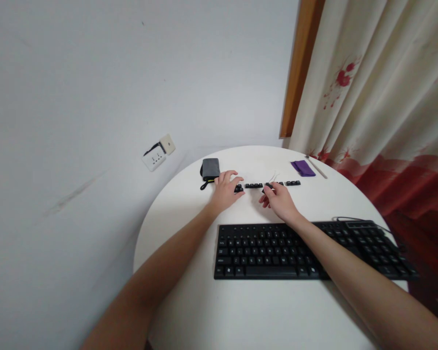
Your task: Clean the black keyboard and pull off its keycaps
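My left hand rests on the table with fingers spread, thumb and index finger curved around a small group of black keycaps. Whether the fingertips press on them is hard to tell. Closed in a pinch, my right hand holds what looks like a wire keycap puller, with a dark handle and thin wires pointing away from me. More black keycaps lie in a row, one group between my hands and another to the right. A black keyboard lies nearer to me, partly under my right forearm.
A grey zip pouch stands beyond my left hand. Farther right are a folded purple cloth or pouch and a thin stick-like tool. The round white table meets a wall with a socket; a curtain hangs right.
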Demonstrator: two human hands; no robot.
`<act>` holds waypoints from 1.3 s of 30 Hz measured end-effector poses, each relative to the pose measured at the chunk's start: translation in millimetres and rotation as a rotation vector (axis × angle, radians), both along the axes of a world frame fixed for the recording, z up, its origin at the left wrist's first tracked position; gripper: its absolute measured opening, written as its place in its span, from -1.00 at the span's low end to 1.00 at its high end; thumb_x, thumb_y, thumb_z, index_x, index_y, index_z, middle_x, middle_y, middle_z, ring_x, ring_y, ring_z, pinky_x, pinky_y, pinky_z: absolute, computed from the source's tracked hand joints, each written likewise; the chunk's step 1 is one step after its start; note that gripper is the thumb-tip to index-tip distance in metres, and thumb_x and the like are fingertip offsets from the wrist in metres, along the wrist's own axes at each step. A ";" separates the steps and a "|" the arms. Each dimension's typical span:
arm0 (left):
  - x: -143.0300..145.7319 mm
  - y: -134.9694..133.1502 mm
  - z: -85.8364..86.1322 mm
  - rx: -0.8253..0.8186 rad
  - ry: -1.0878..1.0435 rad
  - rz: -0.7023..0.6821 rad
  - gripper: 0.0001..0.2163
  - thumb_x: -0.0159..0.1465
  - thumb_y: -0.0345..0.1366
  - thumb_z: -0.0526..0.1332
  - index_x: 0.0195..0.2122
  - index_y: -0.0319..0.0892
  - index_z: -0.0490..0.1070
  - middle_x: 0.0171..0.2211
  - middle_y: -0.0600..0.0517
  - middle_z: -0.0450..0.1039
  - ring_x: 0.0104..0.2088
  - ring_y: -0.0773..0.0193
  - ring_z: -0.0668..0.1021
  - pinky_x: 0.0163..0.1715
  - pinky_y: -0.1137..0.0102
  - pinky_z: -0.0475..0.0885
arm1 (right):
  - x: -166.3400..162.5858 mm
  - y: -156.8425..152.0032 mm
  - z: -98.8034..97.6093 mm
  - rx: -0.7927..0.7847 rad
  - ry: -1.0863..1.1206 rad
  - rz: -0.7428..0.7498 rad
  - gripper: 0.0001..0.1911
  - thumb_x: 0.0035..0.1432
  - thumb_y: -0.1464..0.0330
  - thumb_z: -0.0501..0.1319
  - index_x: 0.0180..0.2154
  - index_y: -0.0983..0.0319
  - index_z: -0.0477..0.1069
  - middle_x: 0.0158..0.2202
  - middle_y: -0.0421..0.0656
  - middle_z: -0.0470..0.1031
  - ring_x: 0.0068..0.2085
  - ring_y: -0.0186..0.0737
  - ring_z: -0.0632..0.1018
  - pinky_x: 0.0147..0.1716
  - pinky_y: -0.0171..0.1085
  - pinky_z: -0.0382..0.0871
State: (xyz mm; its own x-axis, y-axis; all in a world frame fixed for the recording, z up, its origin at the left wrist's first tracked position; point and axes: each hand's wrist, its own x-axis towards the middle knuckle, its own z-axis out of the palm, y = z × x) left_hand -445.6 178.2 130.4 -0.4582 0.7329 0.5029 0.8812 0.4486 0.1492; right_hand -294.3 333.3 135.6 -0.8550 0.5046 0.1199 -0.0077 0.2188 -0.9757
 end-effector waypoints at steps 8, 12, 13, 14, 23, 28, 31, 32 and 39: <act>6.4 -4.2 5.7 -0.052 -0.013 0.038 -0.60 0.18 -0.24 0.37 0.06 -0.04 0.45 0.18 -0.11 0.26 0.19 -0.09 0.24 0.08 0.08 0.19 | -1.4 1.2 -2.7 0.010 0.013 -0.001 -0.77 0.28 0.20 0.11 -0.35 0.21 0.25 -0.55 -0.15 0.53 -0.64 -0.32 0.47 -0.63 -0.36 0.28; 8.0 -6.2 5.7 -0.054 -0.001 0.054 -0.62 0.19 -0.27 0.33 0.06 -0.04 0.46 0.18 -0.12 0.27 0.20 -0.08 0.24 0.07 0.09 0.19 | -0.3 -0.2 -0.3 0.018 0.006 -0.006 -0.77 0.27 0.19 0.12 -0.34 0.21 0.26 -0.56 -0.15 0.53 -0.64 -0.32 0.47 -0.63 -0.36 0.29; 7.9 -6.1 5.2 -0.051 0.002 0.057 -0.62 0.19 -0.28 0.33 0.06 -0.04 0.46 0.18 -0.12 0.27 0.19 -0.08 0.24 0.06 0.09 0.19 | 0.1 -0.5 0.2 0.015 0.008 -0.003 -0.78 0.27 0.20 0.11 -0.34 0.21 0.26 -0.56 -0.15 0.53 -0.64 -0.32 0.47 -0.62 -0.36 0.29; 7.6 -5.9 4.8 -0.047 0.004 0.059 -0.62 0.19 -0.29 0.32 0.06 -0.04 0.46 0.17 -0.11 0.27 0.19 -0.07 0.24 0.06 0.09 0.19 | 0.4 -0.7 0.7 0.011 0.011 0.000 -0.78 0.27 0.20 0.11 -0.33 0.21 0.26 -0.56 -0.16 0.53 -0.64 -0.32 0.47 -0.62 -0.36 0.29; 7.5 -3.6 4.9 -0.032 -0.008 0.062 -0.62 0.19 -0.32 0.30 0.05 -0.05 0.45 0.17 -0.12 0.28 0.18 -0.08 0.25 0.06 0.08 0.20 | 0.6 -0.7 0.3 0.016 0.014 0.006 -0.78 0.27 0.21 0.10 -0.36 0.21 0.26 -0.56 -0.15 0.53 -0.63 -0.32 0.48 -0.62 -0.36 0.29; 10.5 -4.4 6.2 0.004 -0.015 0.034 -0.63 0.18 -0.32 0.31 0.05 -0.07 0.45 0.15 -0.12 0.31 0.17 -0.06 0.27 0.06 0.08 0.20 | 0.6 0.0 0.8 0.019 0.012 0.009 -0.78 0.27 0.22 0.10 -0.37 0.20 0.25 -0.55 -0.16 0.53 -0.63 -0.32 0.48 -0.62 -0.35 0.29; 14.3 -6.4 12.2 0.044 -0.040 -0.020 -0.73 0.24 -0.32 0.25 -0.02 -0.10 0.47 0.08 -0.11 0.38 0.13 -0.02 0.33 0.06 0.11 0.23 | 0.8 0.4 1.6 0.022 0.019 0.015 -0.78 0.28 0.22 0.09 -0.38 0.20 0.25 -0.55 -0.16 0.54 -0.63 -0.32 0.49 -0.61 -0.35 0.31; 14.5 -7.5 15.9 0.059 -0.066 -0.044 -0.76 0.26 -0.32 0.22 -0.04 -0.11 0.48 0.03 -0.11 0.42 0.10 0.02 0.37 0.06 0.13 0.24 | 0.8 0.6 1.7 0.024 0.023 0.018 -0.77 0.28 0.21 0.09 -0.37 0.20 0.25 -0.55 -0.16 0.54 -0.63 -0.32 0.49 -0.61 -0.35 0.32; 10.4 -29.1 70.7 0.140 -0.504 -0.039 -0.79 0.32 -0.24 0.12 -0.14 -0.20 0.46 -0.28 -0.04 0.56 -0.26 0.22 0.57 -0.24 0.36 0.43 | 1.3 0.7 2.7 0.042 0.061 0.000 -0.75 0.27 0.18 0.09 -0.38 0.19 0.24 -0.56 -0.16 0.53 -0.63 -0.31 0.49 -0.61 -0.34 0.31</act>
State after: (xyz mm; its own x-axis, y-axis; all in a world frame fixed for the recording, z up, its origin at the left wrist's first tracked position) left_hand -435.2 149.1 201.1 -0.6426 0.6956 0.3211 0.7000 0.3625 0.6153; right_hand -293.0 334.0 138.3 -0.8455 0.4979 0.1930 -0.0674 0.2591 -0.9635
